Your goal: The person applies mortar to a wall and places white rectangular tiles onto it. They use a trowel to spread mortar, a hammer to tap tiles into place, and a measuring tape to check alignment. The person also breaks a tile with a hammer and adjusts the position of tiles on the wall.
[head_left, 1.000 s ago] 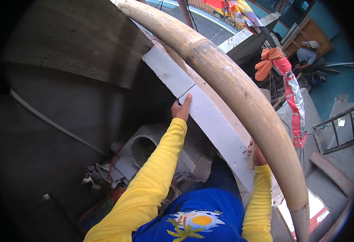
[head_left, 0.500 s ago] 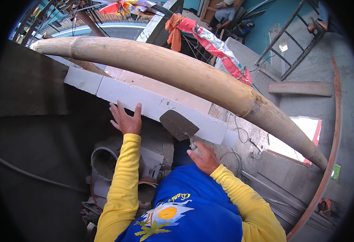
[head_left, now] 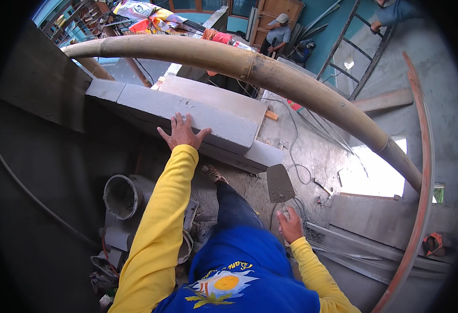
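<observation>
A light grey block wall (head_left: 208, 117) crosses the view in front of me. My left hand (head_left: 183, 133) lies against the near side of its upper block, fingers spread over the top edge. To the right, my right hand (head_left: 290, 224) is closed round the handle of a trowel (head_left: 279, 182). The trowel's broad grey blade points away from me, past the wall's right end and apart from it. A lower block (head_left: 264, 155) juts out to the right beneath the upper one.
A thick bamboo pole (head_left: 187, 55) arches beyond the wall. Wide round pipes (head_left: 118, 197) stand at lower left. Cables (head_left: 295, 151) and a hammer-like tool (head_left: 322, 186) lie on the floor at right. A ladder (head_left: 351, 57) and another person (head_left: 281, 34) are farther back.
My left hand has come forward and right onto the block. The trowel has swung right, away from the wall, in my right hand. The view has shifted, showing my leg and shoe.
</observation>
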Available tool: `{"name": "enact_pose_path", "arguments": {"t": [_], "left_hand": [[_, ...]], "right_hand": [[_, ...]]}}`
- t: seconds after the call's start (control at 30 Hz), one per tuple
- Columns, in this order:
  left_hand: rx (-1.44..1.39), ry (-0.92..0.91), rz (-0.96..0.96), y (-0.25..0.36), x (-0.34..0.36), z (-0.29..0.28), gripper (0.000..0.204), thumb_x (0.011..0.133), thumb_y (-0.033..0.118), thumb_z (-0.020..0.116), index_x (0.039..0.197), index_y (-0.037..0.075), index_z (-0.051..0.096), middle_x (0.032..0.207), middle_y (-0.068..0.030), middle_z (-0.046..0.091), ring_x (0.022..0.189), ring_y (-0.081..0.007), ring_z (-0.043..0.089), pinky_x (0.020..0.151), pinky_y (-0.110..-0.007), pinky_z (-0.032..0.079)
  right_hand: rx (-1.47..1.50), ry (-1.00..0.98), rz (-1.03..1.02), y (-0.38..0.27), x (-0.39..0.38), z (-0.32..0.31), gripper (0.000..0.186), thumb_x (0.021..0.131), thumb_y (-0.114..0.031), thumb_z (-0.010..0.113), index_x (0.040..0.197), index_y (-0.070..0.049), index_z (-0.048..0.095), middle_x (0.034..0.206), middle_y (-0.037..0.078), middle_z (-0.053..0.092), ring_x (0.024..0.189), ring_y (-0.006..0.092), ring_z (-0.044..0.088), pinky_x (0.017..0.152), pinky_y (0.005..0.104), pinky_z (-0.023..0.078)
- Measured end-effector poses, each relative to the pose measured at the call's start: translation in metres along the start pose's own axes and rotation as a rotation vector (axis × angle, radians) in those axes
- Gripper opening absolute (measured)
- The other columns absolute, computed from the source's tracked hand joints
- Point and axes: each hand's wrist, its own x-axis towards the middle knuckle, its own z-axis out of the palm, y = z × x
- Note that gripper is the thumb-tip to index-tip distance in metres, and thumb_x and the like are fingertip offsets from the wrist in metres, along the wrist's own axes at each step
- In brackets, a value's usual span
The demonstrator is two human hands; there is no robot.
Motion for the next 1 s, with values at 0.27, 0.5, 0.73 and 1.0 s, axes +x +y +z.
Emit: {"name": "enact_pose_path", "arguments": {"t": [0.27,0.5,0.73,1.0], "left_hand": [[0.081,-0.073,-0.003,-0.002,-0.003,-0.007,0.079,0.093,0.07,0.06,0.157,0.025,0.046,0.171,-0.0086,0.029,0.159,-0.0246,0.024,0.124,-0.071,0.003],[-0.216,0.238,0.13,-0.058,-0.01,0.03,0.063,0.099,0.054,0.061,0.149,0.018,0.055,0.158,-0.0117,0.049,0.151,-0.0278,0.04,0.125,-0.06,0.019],[-0.728,0.226,-0.237,-0.098,-0.268,0.16,0.038,0.093,0.018,0.075,0.126,0.001,0.069,0.117,-0.0228,0.072,0.106,-0.0356,0.072,0.095,-0.04,0.056],[-0.782,-0.143,-1.299,-0.08,-0.742,0.326,0.052,0.087,0.036,0.08,0.118,-0.004,0.073,0.116,-0.0232,0.074,0.112,-0.0343,0.07,0.104,-0.043,0.051]], "right_hand": [[0.093,-0.07,0.101,0.055,0.052,-0.015,0.061,0.101,-0.039,0.067,0.142,0.002,0.048,0.082,0.009,0.061,0.052,0.015,0.058,0.046,0.0313,0.047],[-0.394,-0.041,-0.195,0.043,0.223,0.011,0.055,0.099,-0.044,0.063,0.132,0.0,0.06,0.104,0.027,0.069,0.086,0.0373,0.066,0.076,0.0458,0.052],[-0.737,-0.204,-0.252,-0.016,0.263,-0.027,0.059,0.097,-0.05,0.062,0.132,-0.002,0.063,0.113,0.035,0.069,0.112,0.0516,0.065,0.098,0.056,0.051],[-0.738,-0.385,-0.442,0.001,0.214,0.006,0.057,0.099,-0.045,0.062,0.13,0.003,0.061,0.109,0.036,0.069,0.107,0.0524,0.067,0.096,0.0549,0.053]]}}
